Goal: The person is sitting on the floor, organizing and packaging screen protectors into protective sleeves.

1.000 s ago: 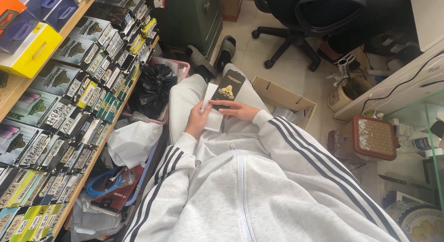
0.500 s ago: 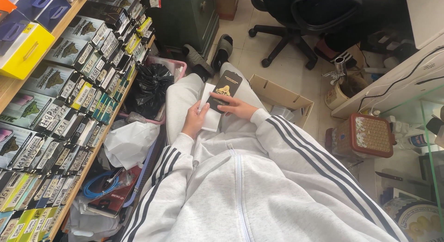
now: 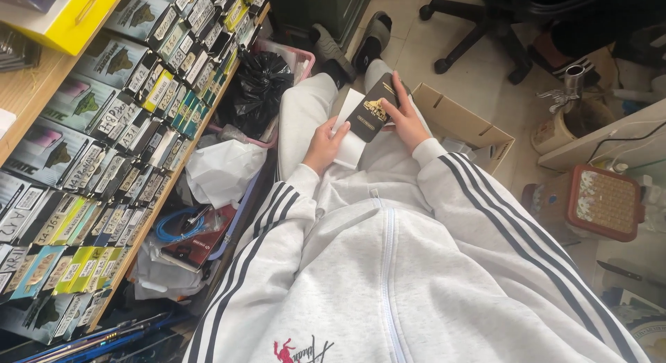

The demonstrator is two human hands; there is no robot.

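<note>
— Hands first: what does each one have?

— Left hand (image 3: 322,142) is curled round a white sleeve (image 3: 349,137), thumb on top, fingers under its near edge. Right hand (image 3: 402,116) grips a black packet (image 3: 372,113) with a gold print, fingers wrapped over its far side. Both sit over the lap, above the grey trouser legs, and the packet overlaps the sleeve's upper end.

— How would the packet handle?

— Light and flat, I'd judge, and fairly stiff, like thin card round a rigid sheet. The face looks glossy, so probably slick; a pinch on the long edges would hold better than a press on the face. If there is glass inside, bending it is the risk — I can't tell from here.

— And the sleeve?

— Thinner, likely softer; it would crease if squeezed.

— Around them?

— Crumpled white paper (image 3: 220,172) and a blue cable (image 3: 182,224) to the left, shelves of labelled boxes (image 3: 118,134) beyond. A cardboard box (image 3: 466,123) lies just past the right hand, and a chair base (image 3: 485,37) farther off.
</note>
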